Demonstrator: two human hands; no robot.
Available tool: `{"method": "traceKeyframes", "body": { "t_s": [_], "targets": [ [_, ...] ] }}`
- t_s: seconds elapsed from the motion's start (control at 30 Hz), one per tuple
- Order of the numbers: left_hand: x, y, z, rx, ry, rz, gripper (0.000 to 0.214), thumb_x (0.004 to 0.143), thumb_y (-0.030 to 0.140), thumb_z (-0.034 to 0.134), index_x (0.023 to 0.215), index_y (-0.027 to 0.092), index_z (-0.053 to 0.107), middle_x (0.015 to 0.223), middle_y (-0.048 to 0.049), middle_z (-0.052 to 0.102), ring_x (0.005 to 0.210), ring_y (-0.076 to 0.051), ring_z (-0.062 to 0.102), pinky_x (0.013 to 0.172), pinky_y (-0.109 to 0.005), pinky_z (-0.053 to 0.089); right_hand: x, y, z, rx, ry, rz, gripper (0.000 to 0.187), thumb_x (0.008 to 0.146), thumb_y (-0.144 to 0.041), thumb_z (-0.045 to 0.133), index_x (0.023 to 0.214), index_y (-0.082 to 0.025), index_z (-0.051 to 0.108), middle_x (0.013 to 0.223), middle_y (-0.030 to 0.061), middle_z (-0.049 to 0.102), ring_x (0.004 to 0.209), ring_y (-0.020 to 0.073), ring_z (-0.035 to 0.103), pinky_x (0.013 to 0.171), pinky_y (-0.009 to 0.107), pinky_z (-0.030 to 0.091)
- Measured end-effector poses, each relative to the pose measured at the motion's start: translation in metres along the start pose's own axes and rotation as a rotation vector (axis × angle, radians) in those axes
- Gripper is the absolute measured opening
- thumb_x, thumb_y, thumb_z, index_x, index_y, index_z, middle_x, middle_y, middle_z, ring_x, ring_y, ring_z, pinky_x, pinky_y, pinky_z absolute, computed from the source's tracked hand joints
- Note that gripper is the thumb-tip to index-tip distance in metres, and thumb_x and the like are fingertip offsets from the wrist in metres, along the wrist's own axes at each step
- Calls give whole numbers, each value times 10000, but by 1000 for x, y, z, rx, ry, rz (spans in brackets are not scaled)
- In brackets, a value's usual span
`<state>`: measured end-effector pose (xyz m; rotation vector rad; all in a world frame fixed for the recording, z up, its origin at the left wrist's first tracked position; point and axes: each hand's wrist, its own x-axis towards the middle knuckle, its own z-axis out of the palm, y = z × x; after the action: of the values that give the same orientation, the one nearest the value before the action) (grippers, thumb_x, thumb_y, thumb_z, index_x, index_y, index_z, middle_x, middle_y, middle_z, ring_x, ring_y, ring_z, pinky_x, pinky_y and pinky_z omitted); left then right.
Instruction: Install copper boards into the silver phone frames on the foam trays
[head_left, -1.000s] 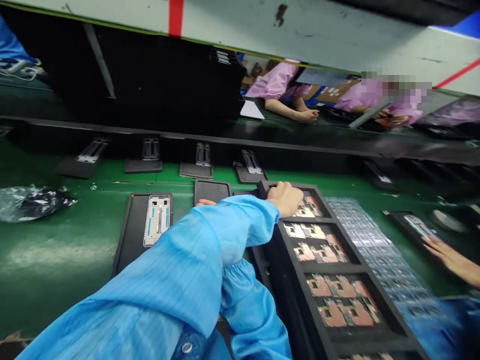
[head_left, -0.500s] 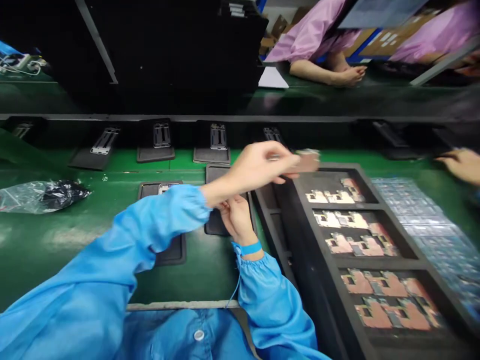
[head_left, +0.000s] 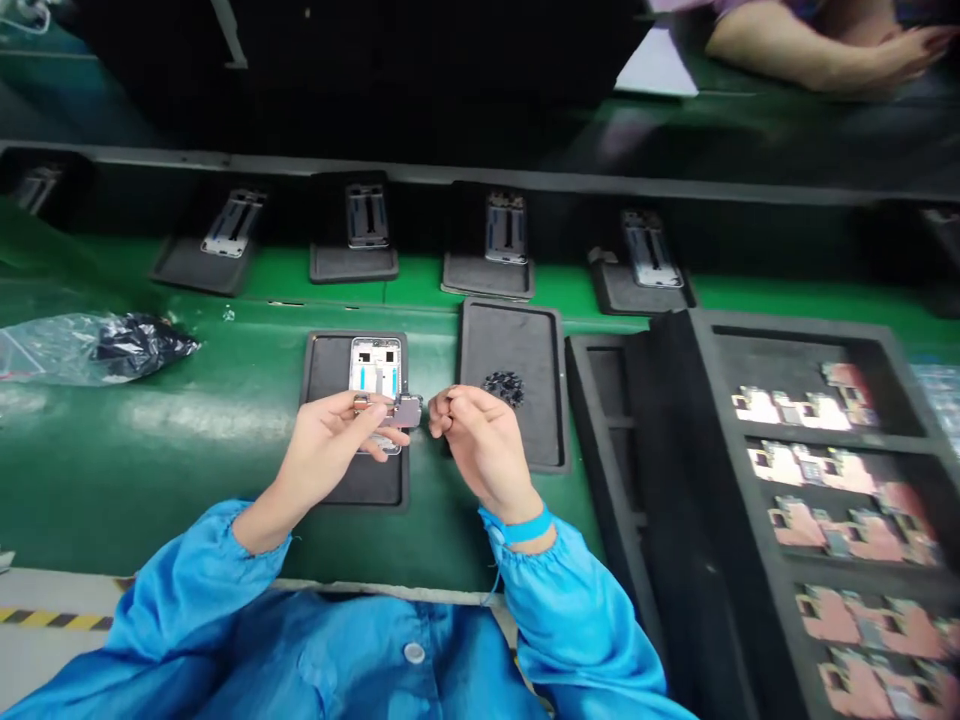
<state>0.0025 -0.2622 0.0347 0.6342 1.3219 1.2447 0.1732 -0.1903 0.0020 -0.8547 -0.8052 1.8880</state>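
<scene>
My left hand holds a small grey-and-copper circuit board by its fingertips, above a phone frame with blue strips. That frame lies on a black mat and is partly covered by my fingers. My right hand is close beside the board, its fingers curled together with nothing visible in them. A blue band circles my right wrist. Another black mat to the right holds a small heap of dark parts.
A black tray of copper-coloured boards fills the right side, beside a black compartment tray. Several frames on mats line the far belt edge. A plastic bag lies left. A co-worker's forearm rests top right.
My left hand has moved from above the board tray to over the phone frame, carrying the board. My right hand has risen beside it. The view has levelled and swung toward the mats.
</scene>
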Motion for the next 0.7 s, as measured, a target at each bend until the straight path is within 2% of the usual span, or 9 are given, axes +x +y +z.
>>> {"method": "traceKeyframes", "body": {
  "t_s": [0.1, 0.27, 0.47, 0.57, 0.7],
  "targets": [
    [-1, -1, -4, -25, 11, 22, 315, 869, 405, 833, 958, 112, 760, 846, -100, 814, 765, -242, 821, 577, -216, 644, 2, 4, 5, -52, 17, -5, 204, 721, -378, 927, 800, -231, 810, 718, 12, 757, 607, 116, 667, 496, 207, 547],
    [0, -5, -12, -27, 11, 89, 285, 914, 388, 794, 998, 118, 760, 936, -118, 831, 808, -259, 827, 618, -244, 676, 6, 5, 9, -117, -3, -62, 158, 696, -297, 931, 763, -237, 801, 725, 6, 764, 599, 121, 687, 474, 200, 565],
    [0, -5, -17, -13, 16, 94, 285, 923, 384, 784, 998, 110, 763, 918, -121, 832, 795, -263, 826, 625, -260, 689, 4, 12, 9, -233, -69, -151, 159, 814, -259, 859, 971, -276, 841, 804, 6, 746, 648, 120, 699, 556, 246, 634],
    [-1, -4, -17, -10, 11, 92, 274, 925, 374, 779, 990, 108, 762, 917, -120, 832, 798, -255, 827, 630, -254, 690, 1, 13, 11, -303, -109, -215, 124, 858, -212, 813, 951, -284, 849, 868, 20, 739, 689, 128, 714, 570, 261, 659],
    [-1, -5, -17, -2, 18, 91, 282, 922, 378, 781, 989, 105, 764, 909, -119, 831, 796, -254, 826, 625, -251, 690, -3, 11, 15, -349, -89, -244, 123, 858, -165, 802, 902, -270, 849, 857, 26, 760, 687, 132, 745, 558, 233, 666]
  ]
}}
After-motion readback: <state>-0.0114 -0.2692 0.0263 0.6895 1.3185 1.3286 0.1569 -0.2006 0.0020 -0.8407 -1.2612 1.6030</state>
